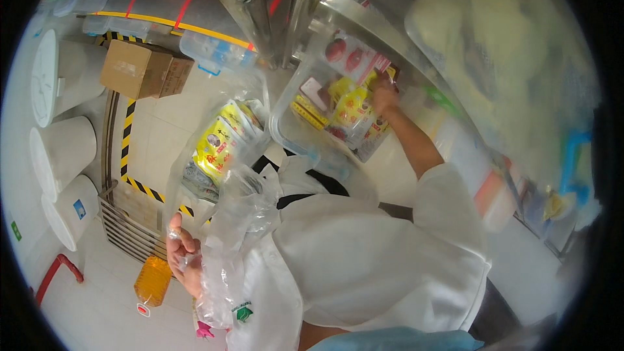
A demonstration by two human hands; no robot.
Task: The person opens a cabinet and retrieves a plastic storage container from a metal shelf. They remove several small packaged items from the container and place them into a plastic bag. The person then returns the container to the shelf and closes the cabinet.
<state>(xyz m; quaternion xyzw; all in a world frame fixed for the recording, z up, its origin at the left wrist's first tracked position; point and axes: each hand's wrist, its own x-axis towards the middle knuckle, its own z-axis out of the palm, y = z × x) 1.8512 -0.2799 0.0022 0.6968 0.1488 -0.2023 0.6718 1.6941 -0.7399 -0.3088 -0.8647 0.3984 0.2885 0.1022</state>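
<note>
My left hand (pixel 185 253) is closed on the edge of a large clear plastic bag (pixel 237 214). Inside the bag are several yellow-and-white food packets (pixel 221 143), with greyish packets below them. My right hand (pixel 385 94) reaches into a clear plastic bin (pixel 281 114), fingers curled down among the packets there. Just what those fingers grip is hidden. Yellow packets (pixel 354 107) lie beside the hand, and a white packet with red round pictures (pixel 351 55) leans at the bin's far side.
Metal posts (pixel 250 10) rise just beyond the bin. Cardboard boxes (pixel 136 68) and white lidded buckets (pixel 65 146) stand at left. A jug of orange-yellow liquid (pixel 153 281) is at lower left. A large pale translucent bag (pixel 500 45) fills the upper right.
</note>
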